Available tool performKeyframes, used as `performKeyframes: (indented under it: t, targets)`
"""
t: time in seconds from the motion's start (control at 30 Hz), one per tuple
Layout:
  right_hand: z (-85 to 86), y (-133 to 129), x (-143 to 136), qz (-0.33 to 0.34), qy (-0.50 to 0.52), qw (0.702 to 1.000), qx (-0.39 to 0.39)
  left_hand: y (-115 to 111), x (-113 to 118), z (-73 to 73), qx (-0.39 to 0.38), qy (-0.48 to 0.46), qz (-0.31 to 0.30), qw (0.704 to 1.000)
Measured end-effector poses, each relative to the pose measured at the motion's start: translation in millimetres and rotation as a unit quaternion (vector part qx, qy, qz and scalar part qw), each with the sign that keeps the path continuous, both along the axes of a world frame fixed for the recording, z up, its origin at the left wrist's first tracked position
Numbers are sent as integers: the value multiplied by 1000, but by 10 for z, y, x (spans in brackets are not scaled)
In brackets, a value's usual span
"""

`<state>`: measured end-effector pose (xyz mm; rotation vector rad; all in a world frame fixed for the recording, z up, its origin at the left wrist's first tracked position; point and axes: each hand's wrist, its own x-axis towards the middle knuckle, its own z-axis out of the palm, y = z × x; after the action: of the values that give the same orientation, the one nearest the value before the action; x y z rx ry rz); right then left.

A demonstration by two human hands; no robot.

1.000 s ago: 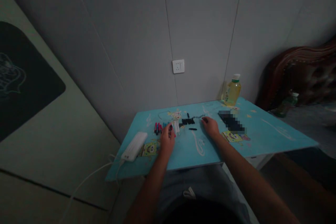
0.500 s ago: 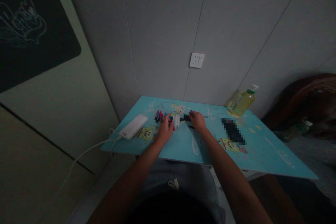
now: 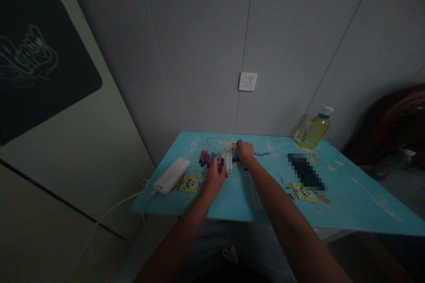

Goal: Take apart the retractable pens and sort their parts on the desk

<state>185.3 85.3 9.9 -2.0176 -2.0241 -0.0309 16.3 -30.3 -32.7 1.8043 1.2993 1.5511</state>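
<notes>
My left hand [image 3: 216, 176] is closed round a slim red pen [image 3: 226, 173], whose end shows beside the fingers. Just left of it lie several red and blue pens [image 3: 203, 158] with dark ends. Thin white sticks [image 3: 229, 162], like pen refills, lie side by side between my hands. My right hand [image 3: 245, 152] is closed, fingertips pressed together above some small black pieces [image 3: 235, 159]. What it grips, if anything, is hidden by the fingers.
On the blue cartoon-printed table [image 3: 232, 203], a white power bank-like box [image 3: 172, 176] with a cable [image 3: 122, 201] is at left. A blurred-out dark flat object [image 3: 305, 171] lies at right, and a bottle of yellow liquid [image 3: 314, 130] stands behind. The wall has a socket [image 3: 248, 81].
The view has shifted a little. My right hand has moved slightly toward the far edge and closer to the white sticks. My left hand stays beside the pens, the red pen still in it.
</notes>
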Motion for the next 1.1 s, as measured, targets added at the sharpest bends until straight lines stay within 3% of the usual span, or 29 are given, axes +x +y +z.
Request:
performKeyframes:
  t: [0.27, 0.37, 0.5, 0.67, 0.83, 0.93, 1.1]
  targets:
    - [102, -173, 52, 36, 51, 997, 45, -3, -47, 9, 2, 2, 8, 1000]
    - [91, -445, 175, 50, 87, 990, 95, -24, -44, 27, 10, 9, 15, 1000]
    - [-97, -900, 448, 55, 112, 983, 132, -62, -75, 67, 20, 28, 44, 998]
    - [-365, -1218, 694, 40, 124, 984, 125, 64, -421, 242, 33, 77, 125, 989]
    - [-433, -1245, 677, 59, 134, 983, 109, 374, -842, 430, 36, 163, 171, 971]
    - [-422, -1244, 674, 70, 136, 983, 101, 466, -916, 369, 23, 210, 166, 963]
    - [-439, -1244, 700, 65, 143, 982, 105, 460, -872, 104, 0, 269, 146, 952]
